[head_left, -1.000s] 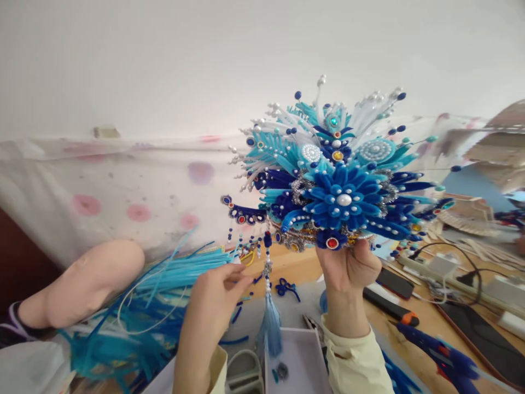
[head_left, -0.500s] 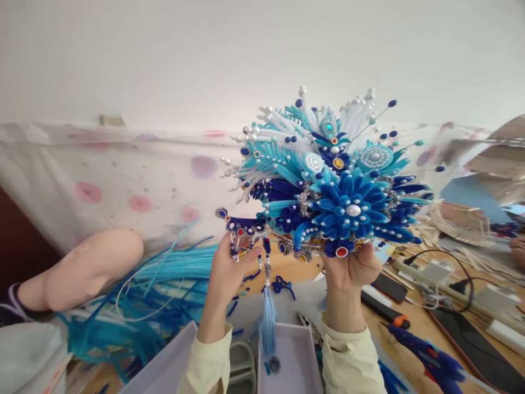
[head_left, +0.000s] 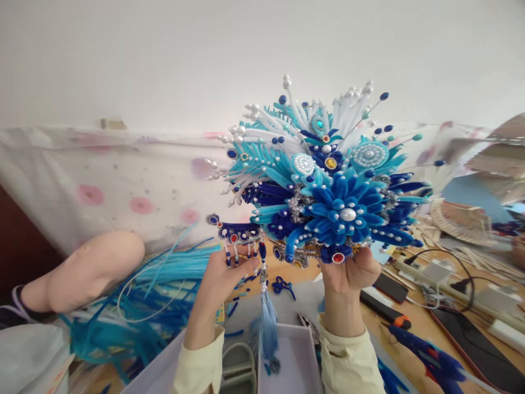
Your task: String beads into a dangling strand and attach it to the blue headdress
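Nearest to you, below both wrists, sit a white tray [head_left: 293, 358] and a pale box [head_left: 158, 372] beside it, with your cream sleeves [head_left: 348, 364] rising between them. A light-blue tassel [head_left: 268, 323] hangs down over the tray, just right of your left hand [head_left: 219, 279].

Your left hand is raised with its fingers [head_left: 241, 266] loosely curled under the dangling bead strings [head_left: 240, 253] of the headdress's side piece — touching them, not clamped tight. Whether any strand is actually pinched, you cannot tell from here.

Your right hand [head_left: 348, 271] is closed around the base of the blue headdress [head_left: 328, 191], fingers wrapped at the lower rim just under a red jewel [head_left: 338, 258]. The headdress stands upright above that fist, held clear of the table [head_left: 414, 334], with a large dark-blue flower with a pearl centre [head_left: 347, 214] facing you and white, pearl-tipped sprays fanning out above.

To the right of your right-hand fingers, on the table, lie a blue glue gun [head_left: 426, 358], an orange-and-black cutter [head_left: 383, 312], a dark phone [head_left: 389, 284] and a white power strip [head_left: 443, 273] with cords. Between your hands, lower down, pliers [head_left: 307, 324] rest by the tray.

Left of your left-hand fingers lies a heap of blue strips [head_left: 164, 290] — and beyond it a bare mannequin head [head_left: 88, 276] on its side. Farthest back hangs a pale cloth with pink spots [head_left: 123, 186] under a plain white wall [head_left: 164, 54].
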Motion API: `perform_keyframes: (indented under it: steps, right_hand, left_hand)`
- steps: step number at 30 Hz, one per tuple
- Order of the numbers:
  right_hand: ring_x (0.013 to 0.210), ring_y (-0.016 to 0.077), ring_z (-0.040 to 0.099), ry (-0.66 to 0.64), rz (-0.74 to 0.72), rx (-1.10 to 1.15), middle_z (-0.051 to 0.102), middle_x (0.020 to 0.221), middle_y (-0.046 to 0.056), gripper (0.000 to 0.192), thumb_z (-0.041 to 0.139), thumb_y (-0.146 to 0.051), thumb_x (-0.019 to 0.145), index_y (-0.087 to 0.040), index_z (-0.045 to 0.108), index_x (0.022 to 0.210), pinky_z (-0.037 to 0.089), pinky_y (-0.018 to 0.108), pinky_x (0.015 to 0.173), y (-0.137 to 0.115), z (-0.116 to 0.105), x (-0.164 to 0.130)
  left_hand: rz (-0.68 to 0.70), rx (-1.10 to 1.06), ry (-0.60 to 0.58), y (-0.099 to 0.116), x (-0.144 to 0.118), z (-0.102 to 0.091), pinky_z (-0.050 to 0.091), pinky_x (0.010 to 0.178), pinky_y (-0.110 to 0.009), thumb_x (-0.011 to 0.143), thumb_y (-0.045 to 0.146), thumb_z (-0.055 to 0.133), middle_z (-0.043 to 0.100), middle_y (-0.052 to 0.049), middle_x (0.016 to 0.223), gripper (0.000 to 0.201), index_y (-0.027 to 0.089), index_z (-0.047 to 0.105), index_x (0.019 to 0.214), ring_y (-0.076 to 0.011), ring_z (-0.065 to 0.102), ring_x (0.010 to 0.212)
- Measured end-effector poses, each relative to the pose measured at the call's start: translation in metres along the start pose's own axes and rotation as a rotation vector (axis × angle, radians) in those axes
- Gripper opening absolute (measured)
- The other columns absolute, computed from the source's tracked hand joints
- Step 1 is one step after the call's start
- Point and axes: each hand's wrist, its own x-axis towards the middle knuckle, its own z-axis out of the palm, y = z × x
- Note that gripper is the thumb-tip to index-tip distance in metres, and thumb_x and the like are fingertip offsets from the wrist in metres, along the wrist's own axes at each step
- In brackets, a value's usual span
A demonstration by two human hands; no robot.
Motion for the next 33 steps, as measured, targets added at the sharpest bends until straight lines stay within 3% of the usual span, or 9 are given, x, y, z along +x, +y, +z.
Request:
perform_keyframes:
  steps: [4,10,14,21,23,25,28,30,33]
  right_hand:
    - [0.126,0.0294,0.057,-0.002,-0.011,0.003,0.072,0.120,-0.004,0.042,0.089,-0.030,0.054,-0.038,0.075,0.092,0.036,0.055,0.115,-0.002,-0.001,0.000]
    - [0.129,0.0288,0.055,-0.003,-0.009,0.008,0.072,0.121,-0.002,0.045,0.090,-0.032,0.054,-0.037,0.074,0.096,0.037,0.054,0.115,-0.002,0.002,-0.001]
    - [0.126,0.0297,0.058,0.005,0.005,0.016,0.072,0.121,-0.003,0.045,0.090,-0.032,0.052,-0.038,0.075,0.093,0.039,0.055,0.113,0.000,0.002,-0.001]
    - [0.125,0.0238,0.059,0.004,0.011,0.029,0.075,0.113,-0.006,0.037,0.089,-0.032,0.055,-0.037,0.075,0.088,0.041,0.046,0.113,0.005,-0.007,0.003]
    - [0.124,0.0254,0.060,0.007,0.021,0.027,0.075,0.113,-0.004,0.037,0.089,-0.033,0.053,-0.036,0.075,0.088,0.043,0.048,0.112,0.006,-0.009,0.005]
    - [0.122,0.0276,0.061,0.011,0.035,0.022,0.075,0.113,-0.002,0.038,0.090,-0.034,0.053,-0.035,0.075,0.088,0.043,0.052,0.110,0.007,-0.011,0.007]
    - [0.120,0.0296,0.062,0.014,0.057,0.015,0.076,0.112,-0.001,0.038,0.089,-0.033,0.053,-0.034,0.075,0.088,0.043,0.056,0.109,0.007,-0.014,0.010]
    - [0.119,0.0304,0.062,0.010,0.067,0.014,0.076,0.112,0.000,0.037,0.089,-0.033,0.054,-0.033,0.075,0.088,0.041,0.057,0.109,0.008,-0.015,0.011]
    - [0.119,0.0304,0.062,-0.004,0.076,0.017,0.076,0.110,0.000,0.034,0.088,-0.034,0.054,-0.033,0.075,0.087,0.039,0.058,0.111,0.010,-0.016,0.011]
  left_hand:
    - [0.041,0.009,0.011,-0.004,0.003,0.006,0.046,0.056,-0.027,0.061,0.032,0.078,0.071,-0.003,0.064,0.026,0.015,0.076,0.080,-0.0170,0.061,0.057]
    - [0.074,0.007,0.008,-0.005,0.003,0.004,0.052,0.069,-0.031,0.062,0.029,0.078,0.075,-0.004,0.074,0.018,0.017,0.075,0.075,-0.0208,0.068,0.071]
    - [0.036,-0.008,-0.005,-0.006,0.003,0.005,0.054,0.067,-0.032,0.064,0.033,0.079,0.075,-0.005,0.078,0.027,0.016,0.075,0.084,-0.0222,0.069,0.073]
    - [0.021,-0.011,0.073,-0.012,0.006,0.002,0.056,0.073,-0.034,0.055,0.029,0.081,0.073,-0.006,0.087,0.049,0.015,0.069,0.100,-0.0220,0.069,0.079]
    - [0.018,0.016,0.146,-0.013,0.006,-0.002,0.055,0.078,-0.038,0.049,0.029,0.083,0.073,-0.008,0.094,0.056,0.015,0.066,0.100,-0.0256,0.069,0.086]
    - [0.032,0.066,0.292,-0.010,0.005,-0.005,0.053,0.081,-0.043,0.048,0.034,0.084,0.071,-0.009,0.093,0.054,0.016,0.063,0.095,-0.0276,0.068,0.087]
    - [0.112,0.113,0.487,-0.004,0.001,0.000,0.050,0.084,-0.042,0.066,0.046,0.075,0.066,-0.006,0.083,0.037,0.019,0.058,0.085,-0.0244,0.064,0.082]
    - [0.172,0.103,0.450,0.000,-0.001,0.010,0.051,0.082,-0.037,0.074,0.047,0.069,0.067,-0.005,0.081,0.030,0.020,0.060,0.082,-0.0220,0.065,0.081]
    - [0.211,0.076,0.327,0.001,0.000,0.027,0.053,0.079,-0.032,0.076,0.044,0.067,0.073,-0.008,0.091,0.029,0.018,0.067,0.091,-0.0217,0.068,0.084]
